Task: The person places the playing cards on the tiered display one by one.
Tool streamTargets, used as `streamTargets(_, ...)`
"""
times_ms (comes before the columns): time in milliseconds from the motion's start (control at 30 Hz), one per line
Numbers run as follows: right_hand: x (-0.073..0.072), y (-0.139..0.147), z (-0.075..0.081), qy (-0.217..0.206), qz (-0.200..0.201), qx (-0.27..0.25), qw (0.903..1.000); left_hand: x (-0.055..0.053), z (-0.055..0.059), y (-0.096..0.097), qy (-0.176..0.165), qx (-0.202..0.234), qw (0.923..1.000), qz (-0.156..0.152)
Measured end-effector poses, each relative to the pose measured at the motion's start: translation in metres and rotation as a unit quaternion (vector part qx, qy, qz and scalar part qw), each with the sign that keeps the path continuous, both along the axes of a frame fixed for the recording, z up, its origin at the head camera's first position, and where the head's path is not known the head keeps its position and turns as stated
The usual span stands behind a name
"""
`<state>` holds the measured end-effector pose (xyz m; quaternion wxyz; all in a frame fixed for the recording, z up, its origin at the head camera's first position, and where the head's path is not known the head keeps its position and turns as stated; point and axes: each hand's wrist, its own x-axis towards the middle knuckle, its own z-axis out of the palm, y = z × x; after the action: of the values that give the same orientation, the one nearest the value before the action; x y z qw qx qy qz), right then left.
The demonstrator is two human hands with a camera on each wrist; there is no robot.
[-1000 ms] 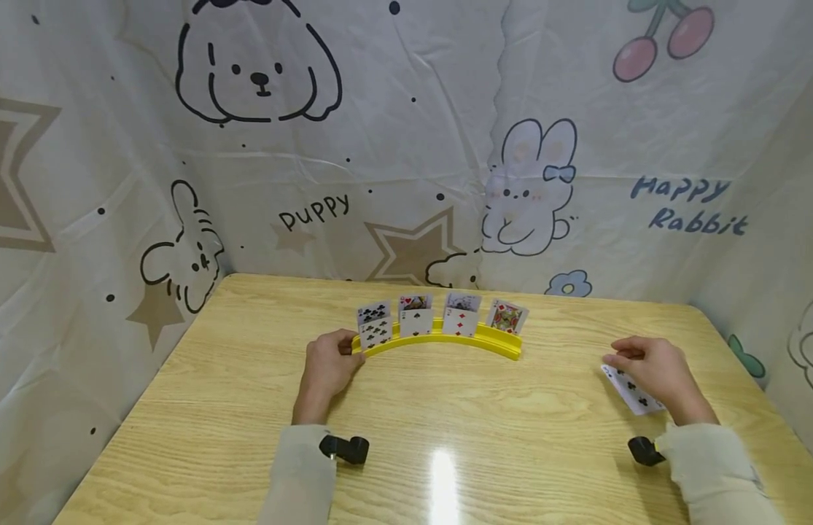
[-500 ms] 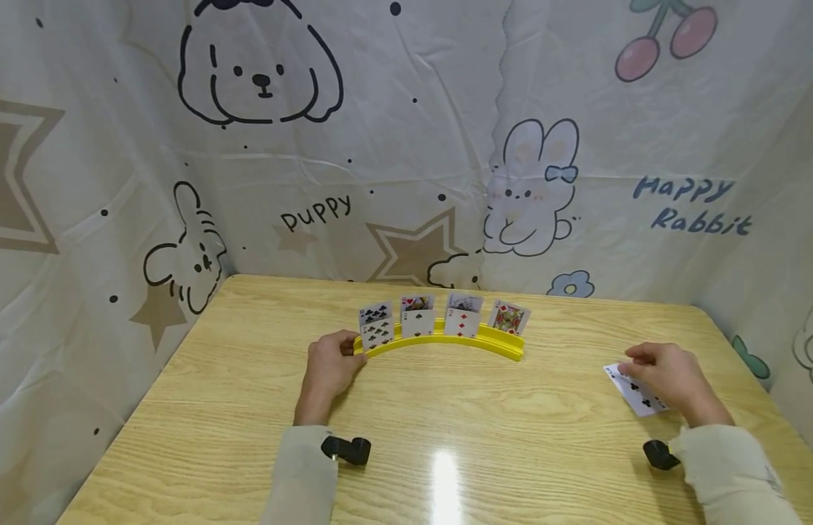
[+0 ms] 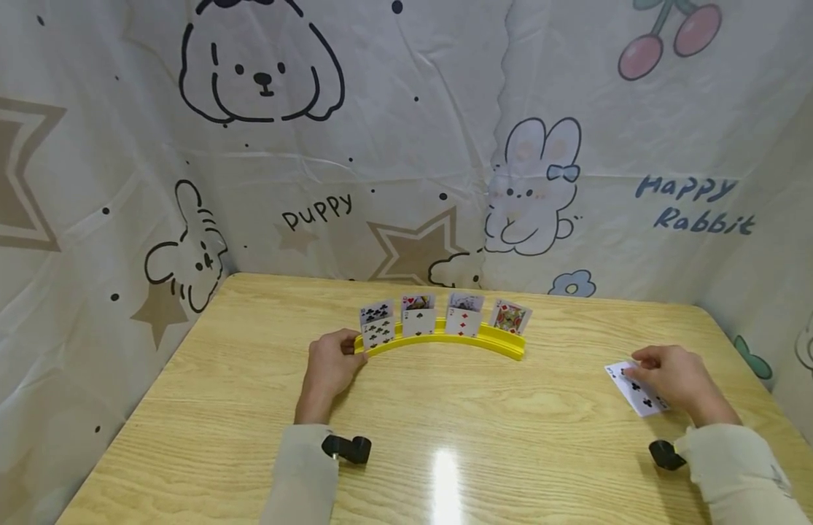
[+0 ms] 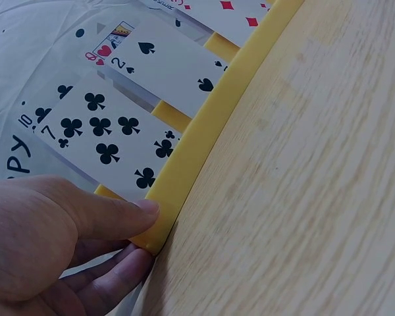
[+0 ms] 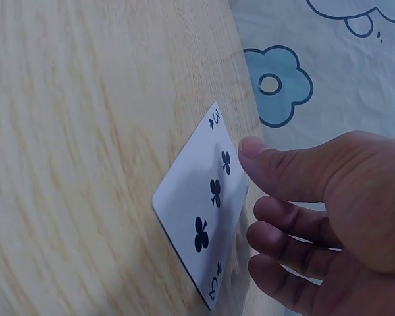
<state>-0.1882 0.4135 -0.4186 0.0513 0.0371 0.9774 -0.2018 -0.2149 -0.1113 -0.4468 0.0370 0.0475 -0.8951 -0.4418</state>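
A curved yellow playing card holder (image 3: 504, 341) stands on the table with cards upright in it. Its left end is between the thumb and fingers of my left hand (image 3: 330, 363). Just above that grip in the left wrist view, a seven of clubs (image 4: 100, 126) stands before a ten, beside a two of spades (image 4: 164, 62) in front of a queen of hearts. A king of diamonds (image 3: 509, 318) is alone at the holder's right end. My right hand (image 3: 675, 379) hovers over a three of clubs (image 5: 201, 204) lying face up, fingers loosely bent and apparently not gripping it.
Between the holder and the three of clubs lies bare wooden table (image 3: 563, 394). A printed cloth (image 3: 406, 146) hangs behind the table and at both sides. Black wrist cameras sit on both sleeves.
My right hand has drawn back a little to the right and nearer to me over the three of clubs. The card lies where it was, and my left hand keeps its grip on the holder.
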Motion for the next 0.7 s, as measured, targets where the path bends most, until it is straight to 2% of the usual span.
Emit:
streamTargets(367,-0.005,-0.0027,-0.0024,-0.036,-0.002,0.015,0.9992,0.0004,0.0004,-0.0011,-0.001,-0.001,1.0,0.001)
streamTargets(700,-0.0063,-0.0042,-0.0079,-0.06,-0.026,0.009,0.9978,-0.0004,0.0006,0.0,-0.004,0.0,1.0,0.003)
